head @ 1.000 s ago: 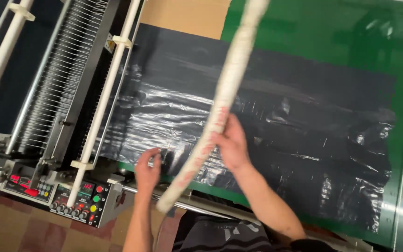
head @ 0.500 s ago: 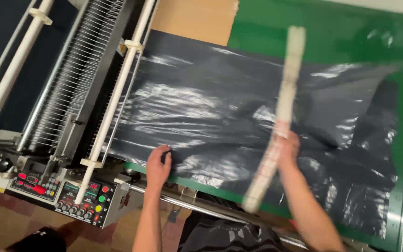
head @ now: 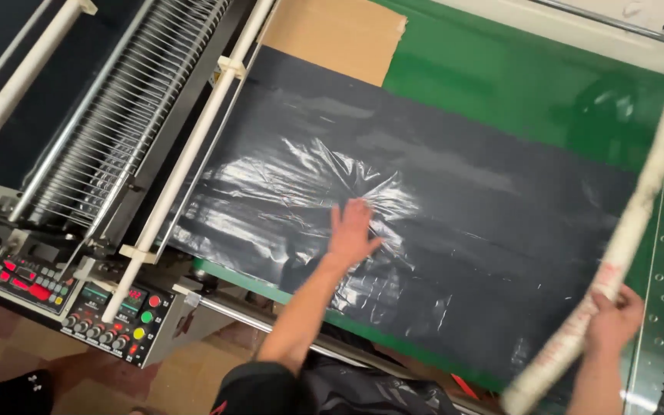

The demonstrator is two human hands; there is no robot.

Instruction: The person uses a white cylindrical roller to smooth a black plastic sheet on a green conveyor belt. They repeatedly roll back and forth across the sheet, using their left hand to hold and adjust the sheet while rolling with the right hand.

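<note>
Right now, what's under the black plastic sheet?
The black plastic sheet lies on a green table, with brown cardboard at its far edge. The left hand presses it flat. Anything beneath stays hidden.

Down at the lower left, the black control panel (head: 121,327) slopes toward the floor, carrying a small dark display (head: 95,295) at its top edge with round red, green and yellow buttons beside it. Just left of it sits a second panel (head: 28,282), its red-lit display (head: 38,292) glowing among small red keys. Up top, a flat brown cardboard sheet (head: 336,34) lies on the green desk (head: 516,84), its right edge ragged.
</note>
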